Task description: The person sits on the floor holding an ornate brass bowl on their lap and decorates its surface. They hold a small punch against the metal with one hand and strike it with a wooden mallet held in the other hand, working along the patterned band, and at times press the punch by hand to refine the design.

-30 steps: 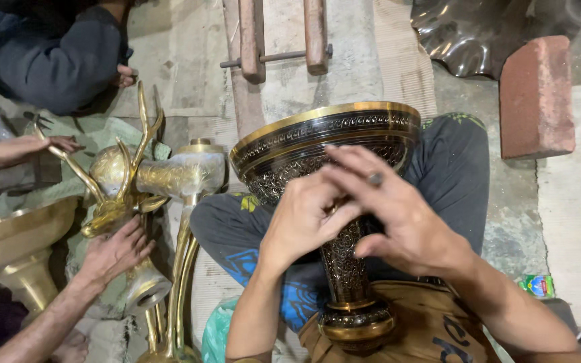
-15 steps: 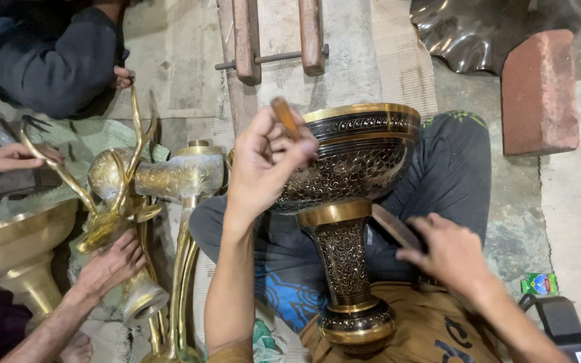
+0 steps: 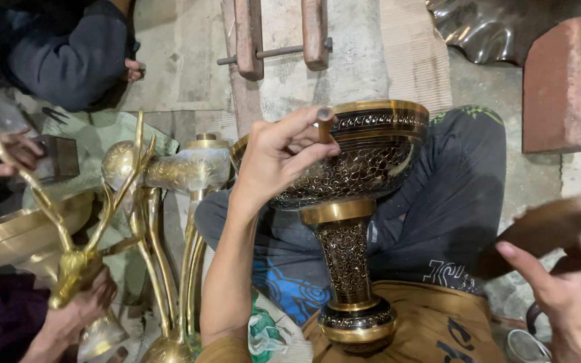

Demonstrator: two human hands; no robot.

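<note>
We look down at a floor (image 3: 189,67) of pale stone slabs where several people sit close together. Our legs in dark trousers (image 3: 452,195) are folded beneath us, and a mustard cloth (image 3: 432,329) lies across our lap. Standing upright on that cloth, between our knees, is a tall brass goblet vase (image 3: 347,202): a wide bowl with a gold rim and dark engraved patterning, a narrow engraved stem and a round gold-banded foot.

To the upper right a red brick (image 3: 563,84) lies on the floor, with a crumpled sheet of dark metal (image 3: 499,27) beyond it. At top centre we see a wooden clamp (image 3: 277,37) with two upright bars joined by a rod.

To the left stands a brass deer figure (image 3: 163,202) with long thin legs, and a second brass deer head with antlers (image 3: 68,262) is gripped by another person's hand (image 3: 79,312). A shallow brass bowl (image 3: 15,232) sits at the far left. A person in a dark sweater (image 3: 62,54) sits at the upper left.

Our left hand (image 3: 280,158) rests against the vase bowl, fingers pinched around a small chisel-like tool (image 3: 324,124) set at the rim. Our right hand (image 3: 569,289), low at the right edge, grips a blurred dark wooden mallet (image 3: 546,228).
</note>
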